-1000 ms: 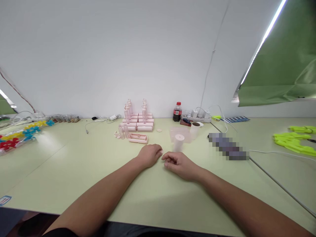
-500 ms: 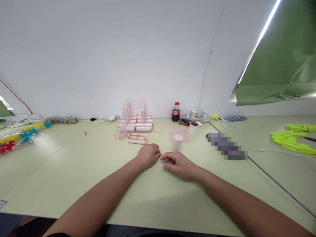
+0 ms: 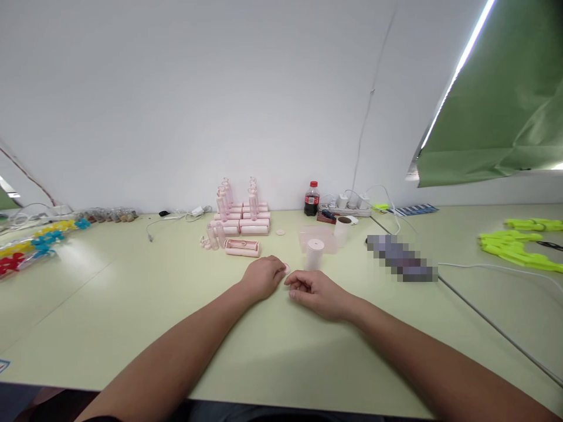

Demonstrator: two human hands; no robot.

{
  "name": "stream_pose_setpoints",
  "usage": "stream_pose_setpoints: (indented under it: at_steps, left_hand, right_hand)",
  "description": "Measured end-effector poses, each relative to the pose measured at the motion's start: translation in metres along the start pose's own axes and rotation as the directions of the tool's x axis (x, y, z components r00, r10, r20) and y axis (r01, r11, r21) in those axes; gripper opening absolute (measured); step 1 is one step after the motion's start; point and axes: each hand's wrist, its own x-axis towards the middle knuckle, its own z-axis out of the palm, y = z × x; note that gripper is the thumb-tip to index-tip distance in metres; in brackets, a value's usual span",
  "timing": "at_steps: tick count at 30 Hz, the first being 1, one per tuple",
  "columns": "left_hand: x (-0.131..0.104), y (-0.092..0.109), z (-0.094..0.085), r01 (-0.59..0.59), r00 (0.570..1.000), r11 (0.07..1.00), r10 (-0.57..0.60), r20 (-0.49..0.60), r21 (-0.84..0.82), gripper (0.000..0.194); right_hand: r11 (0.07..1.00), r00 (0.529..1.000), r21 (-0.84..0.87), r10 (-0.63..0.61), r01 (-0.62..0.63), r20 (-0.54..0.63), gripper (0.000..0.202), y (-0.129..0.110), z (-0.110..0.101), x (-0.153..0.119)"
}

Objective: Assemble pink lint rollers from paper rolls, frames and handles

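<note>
Your left hand [image 3: 262,277] half hides a small pink disc [image 3: 287,269]; fingers curled, grip unclear. The disc lies flat. Your right hand [image 3: 317,293] rests loosely curled, empty.

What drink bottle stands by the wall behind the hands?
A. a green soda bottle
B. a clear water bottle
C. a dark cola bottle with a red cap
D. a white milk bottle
C: the bottle at the wall holds dark liquid and has a red cap and label, standing right of the pink stack.
</note>
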Motion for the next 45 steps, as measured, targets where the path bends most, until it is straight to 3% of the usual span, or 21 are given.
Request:
stream_pose_setpoints:
  at_steps: [8, 12, 15, 18, 25, 33, 35, 37, 41, 43, 45]
  left_hand:
    - [0.002, 0.005, -0.002, 0.132, 0.991, 0.985, -0.133, 0.007, 0.109, 0.027]
    - [0.002, 0.007, -0.003, 0.116, 0.992, 0.988, -0.120, 0.034, 0.098, 0.027]
    - [-0.001, 0.006, -0.005, 0.035, 0.999, 0.999, -0.036, 0.030, 0.023, 0.021]
    - [-0.004, 0.003, -0.007, -0.013, 0.999, 0.999, 0.011, -0.031, -0.050, 0.039]
    - [0.000, -0.009, -0.017, 0.140, 0.958, 0.988, -0.153, -0.241, -0.068, 0.042]
    - [0.000, -0.005, -0.016, 0.161, 0.957, 0.983, -0.177, -0.229, -0.087, 0.033]
    - [0.001, -0.009, -0.024, 0.191, 0.924, 0.978, -0.209, -0.320, -0.087, 0.032]
    - [0.002, -0.020, -0.036, 0.224, 0.857, 0.970, -0.240, -0.456, -0.089, 0.031]
    - [-0.001, -0.058, -0.067, 0.329, 0.646, 0.942, -0.275, -0.712, -0.066, 0.035]
    - [-0.005, -0.078, -0.082, 0.402, 0.571, 0.911, -0.326, -0.753, -0.089, 0.041]
    - [-0.009, -0.095, -0.094, 0.463, 0.529, 0.869, -0.427, -0.733, -0.173, 0.045]
  right_hand:
    - [1.000, 1.000, 0.023, -0.002, 0.002, -0.006, 0.022, 0.004, 0.001, 0.000]
    - [0.999, 1.000, 0.031, -0.018, 0.018, 0.002, 0.021, 0.002, 0.000, 0.000]
    - [1.000, 1.000, 0.024, -0.017, 0.016, 0.008, 0.021, 0.000, 0.000, 0.000]
    - [1.000, 1.000, 0.010, -0.010, 0.010, 0.007, 0.021, 0.000, 0.000, 0.000]
    - [0.999, 0.999, -0.023, 0.033, -0.032, 0.014, 0.022, -0.002, -0.001, -0.002]
    - [0.997, 0.998, -0.061, 0.046, -0.044, 0.032, 0.021, -0.006, -0.002, -0.004]
    - [0.997, 0.998, -0.064, 0.047, -0.045, 0.041, 0.022, -0.006, -0.002, -0.005]
    - [0.996, 0.998, -0.072, 0.055, -0.052, 0.042, 0.023, -0.006, -0.002, -0.005]
    - [0.993, 0.997, -0.097, 0.073, -0.069, 0.037, 0.025, -0.004, -0.002, -0.005]
    - [0.994, 0.997, -0.093, 0.067, -0.063, 0.037, 0.025, -0.003, -0.002, -0.005]
    - [0.995, 0.997, -0.083, 0.064, -0.060, 0.041, 0.026, -0.003, -0.002, -0.004]
